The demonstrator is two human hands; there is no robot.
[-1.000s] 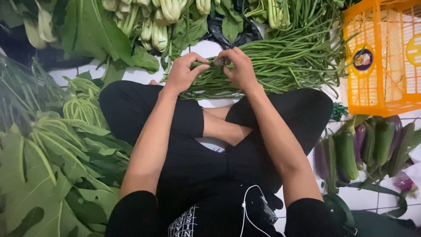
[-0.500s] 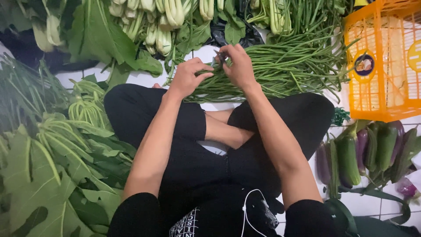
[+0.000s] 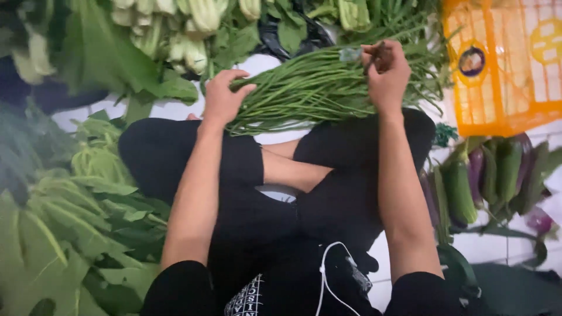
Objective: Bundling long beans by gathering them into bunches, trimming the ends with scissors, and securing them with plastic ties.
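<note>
The left hand (image 3: pixel 221 98) rests on the near end of a loose heap of long green beans (image 3: pixel 316 88), its fingers (image 3: pixel 241 89) curled over the stems and pressing on them rather than clamped around a bunch. The right hand (image 3: pixel 386 73) is raised just past the heap's far end, its fingers pinched together on what looks like a few thin stems or a tie; which one I cannot tell. The beans lie on the tiled floor (image 3: pixel 175 110) directly ahead of the fingers, just beyond the crossed legs. Judging by this, the one heap is unbundled and the gathering looks barely begun. Beyond the fingers lie pale-stemmed leafy greens (image 3: pixel 193 35), too many to count; to the right stand one orange crate (image 3: pixel 503 64) and several cucumbers and aubergines (image 3: pixel 492 175).
</note>
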